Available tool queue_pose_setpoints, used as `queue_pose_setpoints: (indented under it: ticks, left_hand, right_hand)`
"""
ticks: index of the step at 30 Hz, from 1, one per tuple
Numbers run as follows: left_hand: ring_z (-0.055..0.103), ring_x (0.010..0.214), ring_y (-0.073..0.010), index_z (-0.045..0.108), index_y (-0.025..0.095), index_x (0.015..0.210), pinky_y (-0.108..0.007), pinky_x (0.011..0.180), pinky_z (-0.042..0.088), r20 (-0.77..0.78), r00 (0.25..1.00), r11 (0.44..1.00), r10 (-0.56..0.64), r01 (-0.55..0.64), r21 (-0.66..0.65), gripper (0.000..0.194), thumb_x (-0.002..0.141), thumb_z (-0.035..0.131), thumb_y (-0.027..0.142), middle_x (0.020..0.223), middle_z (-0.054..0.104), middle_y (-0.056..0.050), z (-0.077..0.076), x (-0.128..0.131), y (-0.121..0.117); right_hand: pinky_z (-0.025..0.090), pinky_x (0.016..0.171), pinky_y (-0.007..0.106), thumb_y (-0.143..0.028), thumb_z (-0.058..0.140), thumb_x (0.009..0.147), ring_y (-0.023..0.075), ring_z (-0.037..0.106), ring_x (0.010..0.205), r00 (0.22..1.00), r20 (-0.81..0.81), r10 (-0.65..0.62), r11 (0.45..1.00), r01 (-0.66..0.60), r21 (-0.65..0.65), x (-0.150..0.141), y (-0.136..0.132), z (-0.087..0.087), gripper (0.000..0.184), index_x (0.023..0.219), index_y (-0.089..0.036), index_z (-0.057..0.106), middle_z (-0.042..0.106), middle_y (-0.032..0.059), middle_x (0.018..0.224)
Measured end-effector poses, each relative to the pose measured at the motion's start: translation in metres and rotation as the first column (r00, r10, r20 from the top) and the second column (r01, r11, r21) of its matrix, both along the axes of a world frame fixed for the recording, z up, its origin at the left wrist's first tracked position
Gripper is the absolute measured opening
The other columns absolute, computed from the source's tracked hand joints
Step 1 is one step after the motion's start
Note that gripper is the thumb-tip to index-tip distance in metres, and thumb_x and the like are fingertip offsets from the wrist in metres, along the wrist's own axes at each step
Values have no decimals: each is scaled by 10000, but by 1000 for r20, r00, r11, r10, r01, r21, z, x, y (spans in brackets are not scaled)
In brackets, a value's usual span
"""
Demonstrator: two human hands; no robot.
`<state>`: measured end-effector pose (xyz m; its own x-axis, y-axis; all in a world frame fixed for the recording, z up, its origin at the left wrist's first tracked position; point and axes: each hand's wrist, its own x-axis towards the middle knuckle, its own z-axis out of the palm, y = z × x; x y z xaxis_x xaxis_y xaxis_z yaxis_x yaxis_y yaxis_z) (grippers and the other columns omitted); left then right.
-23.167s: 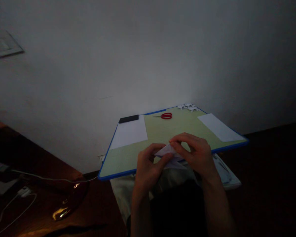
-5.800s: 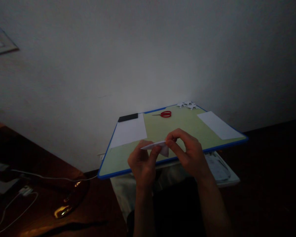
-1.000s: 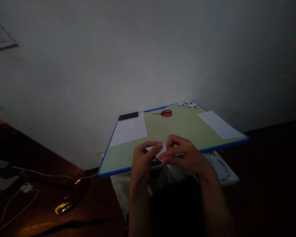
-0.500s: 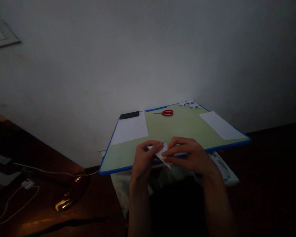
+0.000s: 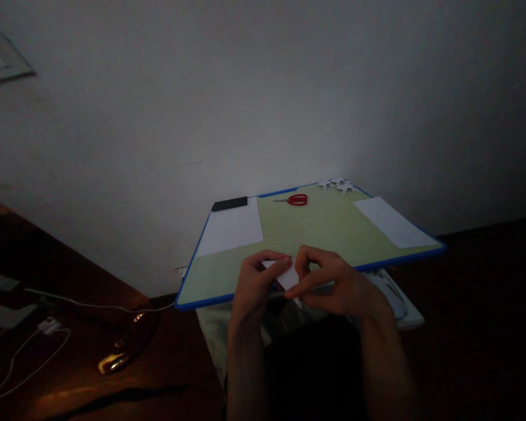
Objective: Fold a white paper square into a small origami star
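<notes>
A small piece of folded white paper [image 5: 289, 277] is held between my two hands, just over the near edge of the green board. My left hand [image 5: 258, 280] pinches its upper left part, with the thumb lying across the top. My right hand [image 5: 328, 280] grips the right side, its fingers bent and the index fingertip pressed near the lower corner. Parts of the paper are hidden behind the fingers. Farther back on the board lie red-handled scissors [image 5: 297, 200], their blades pointing left.
The green board [image 5: 319, 228] has a blue rim. White sheets lie at its left [image 5: 232, 229] and right [image 5: 394, 222]. A flat black object [image 5: 229, 204] rests on the left sheet. Several folded white paper pieces [image 5: 338, 185] sit at the far right corner. A white cable [image 5: 100, 306] runs at left.
My right hand's fingers have shifted on the paper, with the index finger now lower and straighter. The left hand keeps its pinch almost unmoved.
</notes>
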<state>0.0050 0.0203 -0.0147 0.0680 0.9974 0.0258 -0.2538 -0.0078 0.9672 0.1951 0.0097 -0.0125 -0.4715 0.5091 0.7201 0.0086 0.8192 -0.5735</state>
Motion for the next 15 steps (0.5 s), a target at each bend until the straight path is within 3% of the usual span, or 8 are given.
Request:
queue_pose_setpoints:
  ticks: [6,10,15]
  left_hand:
    - [586,492,-112,802,156,704,-214,466,451,4,999,998,41,-41,54,205,635,933,297,613,707,-28,-3,-3,2]
    - [612,551,-108,816,159,763,-213,505,490,47,990,977,131,-137,162,190,692,924,299,721,738,-24,-5,0,4]
    - [681,612,-125,848,177,906,-215,549,536,-51,964,924,263,-236,302,224,732,928,292,817,765,-22,-3,5,0]
  right_hand:
    - [543,712,263,-254,763,966,130,614,801,1000,14,-1,1000,1,-1,0,4,-5,123,1037,-298,852,602,3,885]
    - [548,744,266,-287,751,974,134,614,818,993,-23,-117,993,117,-14,-2,9,-7,101,1010,-254,839,613,15,913]
    - [546,763,302,-305,743,981,163,621,869,970,-71,-232,973,233,-6,-3,10,-5,92,971,-247,814,643,37,980]
